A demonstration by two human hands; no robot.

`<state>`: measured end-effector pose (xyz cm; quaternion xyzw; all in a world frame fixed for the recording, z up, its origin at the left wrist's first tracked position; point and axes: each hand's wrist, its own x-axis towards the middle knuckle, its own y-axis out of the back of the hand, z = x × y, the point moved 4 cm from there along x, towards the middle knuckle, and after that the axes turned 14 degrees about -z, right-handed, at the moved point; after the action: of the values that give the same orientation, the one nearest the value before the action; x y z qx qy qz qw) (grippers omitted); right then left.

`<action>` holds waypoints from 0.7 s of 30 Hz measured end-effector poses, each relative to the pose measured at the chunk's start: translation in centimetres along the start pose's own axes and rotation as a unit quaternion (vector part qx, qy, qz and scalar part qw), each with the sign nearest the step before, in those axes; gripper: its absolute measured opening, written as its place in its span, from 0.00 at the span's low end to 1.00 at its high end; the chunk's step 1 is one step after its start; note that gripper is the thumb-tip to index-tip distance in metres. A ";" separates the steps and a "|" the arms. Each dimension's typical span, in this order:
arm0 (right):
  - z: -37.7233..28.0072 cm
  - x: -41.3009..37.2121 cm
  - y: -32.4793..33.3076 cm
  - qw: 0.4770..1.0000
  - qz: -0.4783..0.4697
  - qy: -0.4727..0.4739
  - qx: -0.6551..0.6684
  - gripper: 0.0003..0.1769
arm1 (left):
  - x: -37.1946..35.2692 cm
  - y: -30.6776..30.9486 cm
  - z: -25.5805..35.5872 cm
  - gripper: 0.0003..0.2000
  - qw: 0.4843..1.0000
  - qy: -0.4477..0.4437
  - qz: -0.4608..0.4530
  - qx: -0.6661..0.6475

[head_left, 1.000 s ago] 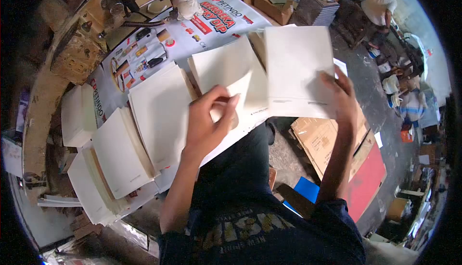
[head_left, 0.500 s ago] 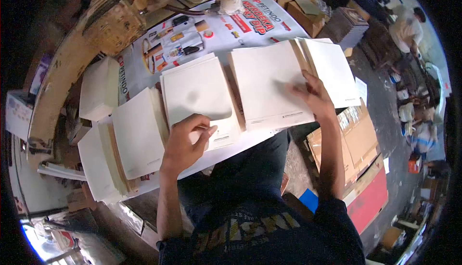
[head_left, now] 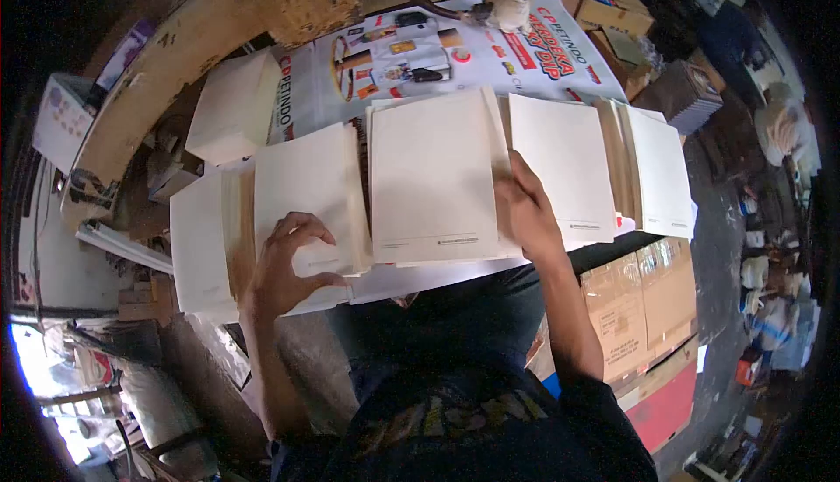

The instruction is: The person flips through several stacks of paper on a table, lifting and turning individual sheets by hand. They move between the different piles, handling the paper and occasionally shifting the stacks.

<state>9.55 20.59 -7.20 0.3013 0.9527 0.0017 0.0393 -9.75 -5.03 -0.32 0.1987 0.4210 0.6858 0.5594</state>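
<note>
Piles of off-white printed paper sheets stand side by side in a row across the table. My right hand is closed on the right edge of the paper sheets at the middle pile; its fingertips are partly hidden. Small print runs along the bottom of these sheets. My left hand is over the lower part of the pile to the left, thumb and fingers apart, with nothing between them. Beyond my right hand are another pile and the far right pile. The leftmost pile is beside my left wrist.
A printed banner covers the table. A thick paper block stands at the back left, near a worn wooden beam. Cardboard boxes sit low on the right. A person is in the right background.
My view has shifted. My right hand has moved left from the neighbouring pile to the middle one, apparently bringing sheets along. My left hand has moved left off the middle pile and opened wider.
</note>
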 end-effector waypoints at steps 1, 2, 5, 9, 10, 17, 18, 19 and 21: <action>-0.1 -0.3 -0.4 0.998 0.023 -0.030 0.056 0.36 | -0.3 0.5 -0.2 0.24 1.000 0.004 0.004 -0.002; -1.7 -0.8 -0.9 0.993 0.090 -0.080 0.021 0.32 | -0.6 0.8 -0.4 0.21 1.000 -0.008 -0.001 -0.024; -4.6 -0.5 -2.1 0.987 -0.052 0.074 -0.135 0.26 | -1.6 1.0 -2.5 0.14 0.996 0.013 0.021 -0.086; -4.0 -0.1 -3.0 0.994 -0.046 0.095 -0.025 0.21 | -5.5 1.4 -7.1 0.09 0.923 0.212 0.204 -0.248; -1.2 0.8 -2.5 0.987 -0.100 0.031 0.121 0.24 | -7.2 -0.2 -7.9 0.17 0.790 0.153 0.394 -0.444; -1.6 1.5 -13.7 0.952 -0.227 0.030 0.205 0.40 | -6.3 0.4 -13.4 0.26 0.895 0.062 0.310 -0.316; -2.2 1.4 -15.2 0.970 -0.200 -0.006 0.139 0.38 | -5.1 -0.1 -16.0 0.27 0.897 0.204 0.252 -0.300; 2.6 4.2 -17.6 0.979 -0.197 0.043 -0.023 0.37 | -5.1 0.5 -12.7 0.23 0.933 0.230 0.278 0.004; -1.1 2.6 -19.6 0.935 -0.297 -0.122 0.150 0.34 | -4.5 1.4 -9.9 0.17 0.935 0.260 0.238 -0.028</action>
<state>-3.86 6.08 -6.79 0.0045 0.9759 -0.1894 0.1083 -16.57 -12.79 -3.90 0.0922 0.4730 0.8381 0.2555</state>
